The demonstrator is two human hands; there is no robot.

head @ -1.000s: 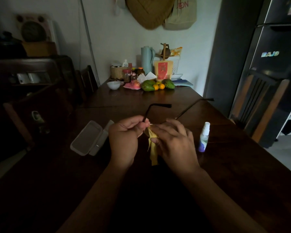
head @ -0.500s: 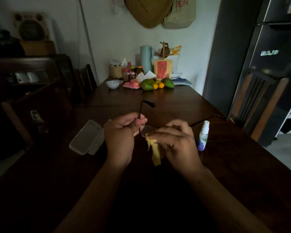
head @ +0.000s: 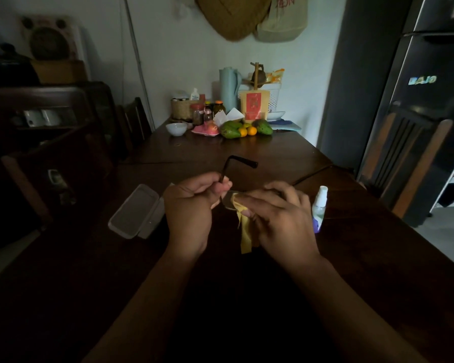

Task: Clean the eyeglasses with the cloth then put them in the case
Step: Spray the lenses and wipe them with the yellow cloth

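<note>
Over the middle of the dark wood table (head: 273,155): both hands are on the eyeglasses (head: 243,161), which are held above the tabletop, not in the case.

Left hand (head: 192,205): fingers curled tight, pinching the frame at the left hinge. That temple arm sticks up and hooks toward the far end of the table.

Right hand (head: 281,218): thumb and fingers pinch the yellow cloth (head: 245,231) against the left lens. Loose cloth tail hangs down below the hand. The other temple arm runs out to the right behind this hand, dim and barely readable.

Case (head: 135,212): pale, open, lying flat on the table just left of the left hand.

Small spray bottle (head: 319,203): upright, just right of the right hand, partly hidden by it. Can't tell if they touch.

Far end of table: fruit (head: 231,130), white bowl (head: 177,128), jars, a jug. Dark fridge (head: 430,106) on the right.
</note>
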